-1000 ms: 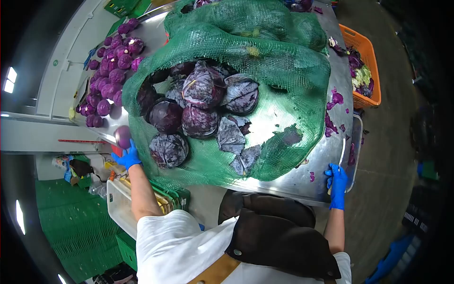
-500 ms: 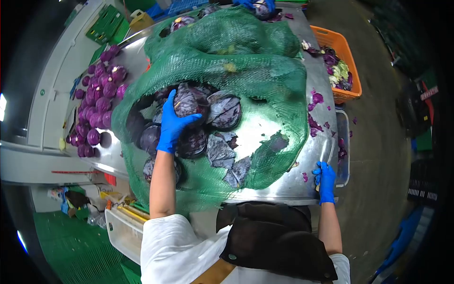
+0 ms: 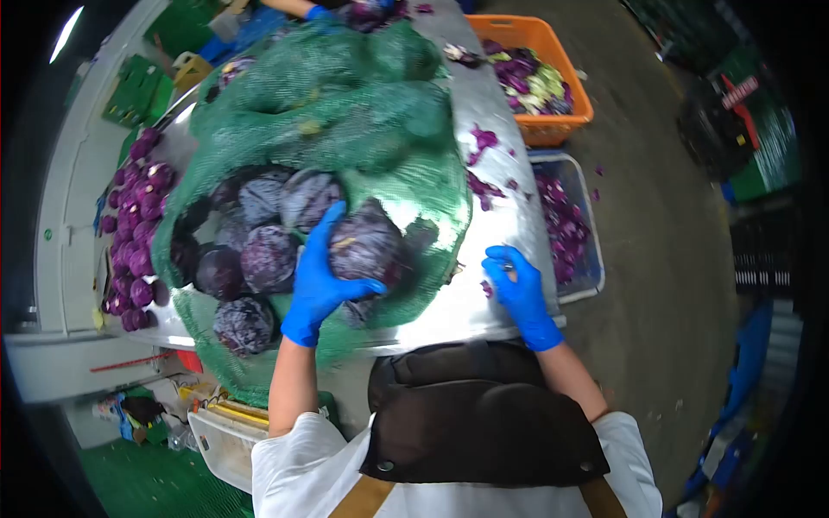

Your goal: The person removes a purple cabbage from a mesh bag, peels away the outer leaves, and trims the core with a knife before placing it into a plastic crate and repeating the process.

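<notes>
Purple cabbage (image 3: 367, 246) at centre frame — my left hand (image 3: 324, 281) clasps it, thumb and fingers spread round it. Right hand (image 3: 525, 298), lower right of centre, is curled; I can't tell on what. Green netting (image 3: 324, 129) billows across upper left, more heads (image 3: 268, 257) crowd beneath — orange crate (image 3: 553, 129) upper right, clear tub (image 3: 598, 269) below.

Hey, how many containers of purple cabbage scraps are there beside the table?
2: an orange crate off the right side of the table, farther from the wearer, and a clear bin along that same side, nearer. More could be hidden below.
</notes>
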Motion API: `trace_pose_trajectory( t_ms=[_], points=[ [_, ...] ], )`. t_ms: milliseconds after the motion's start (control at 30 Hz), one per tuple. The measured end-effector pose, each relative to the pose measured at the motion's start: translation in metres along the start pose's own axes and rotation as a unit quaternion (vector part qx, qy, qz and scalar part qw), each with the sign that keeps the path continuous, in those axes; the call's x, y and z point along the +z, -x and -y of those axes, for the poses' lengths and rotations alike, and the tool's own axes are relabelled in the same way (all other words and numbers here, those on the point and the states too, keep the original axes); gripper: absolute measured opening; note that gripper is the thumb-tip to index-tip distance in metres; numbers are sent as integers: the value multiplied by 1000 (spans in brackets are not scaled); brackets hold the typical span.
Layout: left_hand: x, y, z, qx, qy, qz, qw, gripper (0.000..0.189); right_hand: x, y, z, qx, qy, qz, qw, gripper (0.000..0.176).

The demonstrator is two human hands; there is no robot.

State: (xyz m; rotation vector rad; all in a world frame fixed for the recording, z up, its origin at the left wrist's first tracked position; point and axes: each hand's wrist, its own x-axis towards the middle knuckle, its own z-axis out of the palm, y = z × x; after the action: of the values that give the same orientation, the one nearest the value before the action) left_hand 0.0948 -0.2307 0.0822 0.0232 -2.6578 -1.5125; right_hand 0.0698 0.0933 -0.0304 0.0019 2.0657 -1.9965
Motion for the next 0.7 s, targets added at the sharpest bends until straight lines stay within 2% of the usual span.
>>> trace_pose_trajectory(
  t_ms=[33,100,167,200,300,333,433,467,567,600,700],
  points=[
    [26,-7,-13,-15,-27,67,997,121,4,3,13,-16,-3,22,1000,37],
    [90,-19,-20,9,-53,142,988,124,5,9,17,-37,32,2,999,43],
    [147,-22,-14,41,-83,141,986,124,-3,11,-13,-79,103,-47,990,49],
    [168,-26,-10,59,-99,137,984,125,-12,10,-22,-24,-6,-83,996,50],
    [204,-16,-4,99,-80,30,992,122,-60,13,-10,226,-38,-28,973,46],
    [215,-8,3,57,-29,25,998,115,-64,16,-12,225,-39,-39,973,43],
    [237,5,4,-48,245,71,966,118,-63,20,-64,2,82,-126,989,44],
    [237,3,-3,-47,244,70,966,122,-66,23,-57,-53,158,-141,976,39],
    [237,-14,-5,-78,212,108,968,123,-75,35,-25,-76,233,-129,961,29],
    [240,-20,-6,-59,142,92,984,123,-76,37,-17,-65,213,-113,968,22],
    [243,-37,-21,-32,-4,118,993,125,-79,40,-20,14,247,-59,967,19]
  ],
)
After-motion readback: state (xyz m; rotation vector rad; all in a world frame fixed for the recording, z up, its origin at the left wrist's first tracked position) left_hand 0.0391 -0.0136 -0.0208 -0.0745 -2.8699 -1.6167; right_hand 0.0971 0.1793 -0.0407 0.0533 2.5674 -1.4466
